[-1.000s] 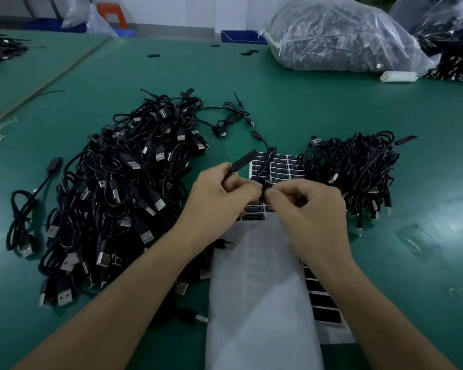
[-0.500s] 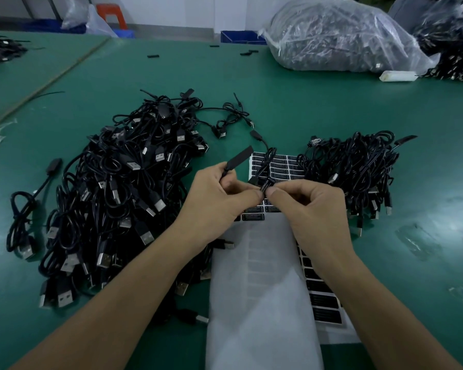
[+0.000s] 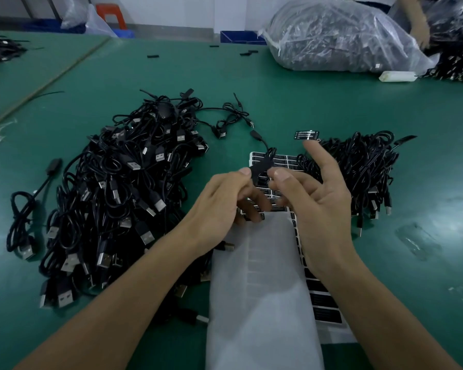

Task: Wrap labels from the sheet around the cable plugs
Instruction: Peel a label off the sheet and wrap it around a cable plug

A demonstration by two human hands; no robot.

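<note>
On the green table mat, at the far left, a lone black looped cable lies just apart from a large heap of black USB cables with silver plug ends.

Right of that heap, the left hand is raised above the table. Its thumb and forefinger are curled in and pinch a black cable plug by its lower end, while the other fingers are folded beneath. The plug's thin lead runs up and away to a small connector lying on the mat.

Under both hands lies a white label sheet with rows of black rectangular stickers. A translucent white paper strip covers most of its middle and runs towards the near edge.

The right hand is just beside the plug, palm turned up, fingers spread and nearly straight. Its thumb tip is close to the plug, but whether it touches cannot be told. A single black rectangular label with white print sits at the tip of the raised index finger, apparently stuck there and not pinched.

Further right is a smaller pile of black cables, touching the sheet's far corner. Behind it, at the far edge, stands a clear plastic bag stuffed with dark cables. A small white oblong object lies at its right foot. Another person's hand reaches in at the top right corner.
</note>
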